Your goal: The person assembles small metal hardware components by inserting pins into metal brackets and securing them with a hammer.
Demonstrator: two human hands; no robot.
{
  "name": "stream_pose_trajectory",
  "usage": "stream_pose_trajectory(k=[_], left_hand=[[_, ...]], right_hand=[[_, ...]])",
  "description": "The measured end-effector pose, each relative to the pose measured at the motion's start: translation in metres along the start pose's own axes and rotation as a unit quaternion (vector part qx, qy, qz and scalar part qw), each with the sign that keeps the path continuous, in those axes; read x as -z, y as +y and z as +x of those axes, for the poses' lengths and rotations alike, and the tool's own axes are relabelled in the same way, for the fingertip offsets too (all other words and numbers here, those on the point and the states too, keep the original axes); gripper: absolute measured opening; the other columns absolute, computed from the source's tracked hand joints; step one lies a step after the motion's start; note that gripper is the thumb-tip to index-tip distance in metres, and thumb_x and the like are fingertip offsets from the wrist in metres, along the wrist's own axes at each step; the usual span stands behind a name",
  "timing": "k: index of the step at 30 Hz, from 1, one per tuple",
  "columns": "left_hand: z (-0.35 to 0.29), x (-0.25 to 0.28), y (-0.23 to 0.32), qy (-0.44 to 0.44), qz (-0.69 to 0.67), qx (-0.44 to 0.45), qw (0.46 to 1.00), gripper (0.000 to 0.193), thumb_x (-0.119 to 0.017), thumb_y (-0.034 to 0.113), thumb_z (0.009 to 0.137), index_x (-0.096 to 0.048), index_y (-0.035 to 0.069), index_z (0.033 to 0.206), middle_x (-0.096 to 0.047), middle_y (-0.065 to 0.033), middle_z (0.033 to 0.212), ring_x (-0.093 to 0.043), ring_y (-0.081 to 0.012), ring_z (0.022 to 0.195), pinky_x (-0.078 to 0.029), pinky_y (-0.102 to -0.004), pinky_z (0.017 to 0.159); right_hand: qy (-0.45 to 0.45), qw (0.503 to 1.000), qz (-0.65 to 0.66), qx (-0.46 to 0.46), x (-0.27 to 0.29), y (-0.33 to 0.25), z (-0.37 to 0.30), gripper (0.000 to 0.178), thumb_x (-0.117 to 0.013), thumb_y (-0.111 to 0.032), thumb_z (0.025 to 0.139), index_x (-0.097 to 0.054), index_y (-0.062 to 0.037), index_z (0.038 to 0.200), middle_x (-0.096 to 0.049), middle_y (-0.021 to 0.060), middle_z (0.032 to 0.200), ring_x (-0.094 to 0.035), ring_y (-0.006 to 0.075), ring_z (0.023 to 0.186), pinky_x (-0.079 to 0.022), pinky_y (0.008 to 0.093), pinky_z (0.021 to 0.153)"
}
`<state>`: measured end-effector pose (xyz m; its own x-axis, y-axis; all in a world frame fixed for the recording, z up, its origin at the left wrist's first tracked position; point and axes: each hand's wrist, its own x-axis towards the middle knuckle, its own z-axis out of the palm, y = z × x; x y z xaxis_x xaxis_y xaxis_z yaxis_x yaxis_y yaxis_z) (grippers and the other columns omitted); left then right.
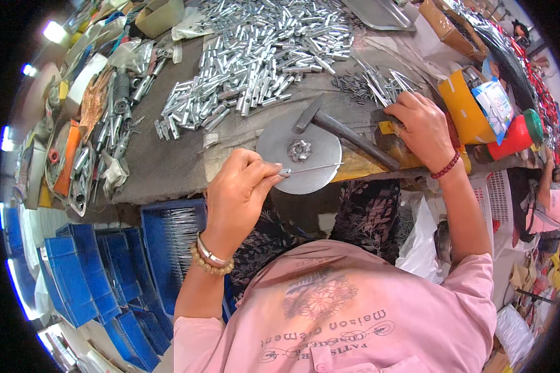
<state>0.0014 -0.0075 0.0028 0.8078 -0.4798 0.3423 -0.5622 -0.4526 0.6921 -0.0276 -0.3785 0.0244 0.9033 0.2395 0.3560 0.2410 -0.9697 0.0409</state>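
My left hand (235, 191) pinches the silver end of a thin metal rod (314, 168), which points right over a round grey metal plate (305, 180). In the plate's middle sits a worn, lumpy metal hub (299, 150). A hammer (348, 133) lies with its head on the plate and its handle toward the right. Beyond it my right hand (422, 129) is at the thin metal rods (379, 86), its fingers bent together; their tips are partly hidden. Next to these rods lies a pile of small dark pins (353, 87).
A large heap of short silver tubes (255, 62) covers the far middle of the bench. Tools crowd the left, among them an orange-handled one (68, 155). A yellow pouch (466, 105) and a red bottle (510, 138) stand at right. Blue bins (81, 273) stack below left.
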Motion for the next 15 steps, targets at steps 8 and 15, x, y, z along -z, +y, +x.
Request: stream_pose_trajectory(k=[8,15], left_hand=[[0.0,-0.001,-0.004,0.009,0.008,-0.027,1.0,0.018,-0.083,0.002,0.088,-0.079,0.004,0.105,-0.064,-0.0083,0.096,-0.066,-0.0224,0.083,-0.053,-0.0324,0.073],[0.0,0.002,-0.001,0.002,0.017,-0.008,1.0,0.017,-0.084,0.006,0.088,-0.079,0.005,0.104,-0.065,-0.0088,0.096,-0.067,-0.0248,0.085,-0.055,-0.0356,0.074]], right_hand=[[-0.021,0.999,0.033,-0.026,-0.009,0.002,0.005,0.028,-0.078,-0.003,0.078,-0.075,-0.0082,0.106,-0.065,0.0083,0.105,-0.067,0.031,0.11,-0.055,0.0449,0.095],[0.054,0.946,0.316,-0.047,0.001,-0.079,0.017,0.025,-0.077,-0.002,0.075,-0.075,-0.0056,0.1,-0.067,0.012,0.107,-0.066,0.034,0.107,-0.054,0.0423,0.095]])
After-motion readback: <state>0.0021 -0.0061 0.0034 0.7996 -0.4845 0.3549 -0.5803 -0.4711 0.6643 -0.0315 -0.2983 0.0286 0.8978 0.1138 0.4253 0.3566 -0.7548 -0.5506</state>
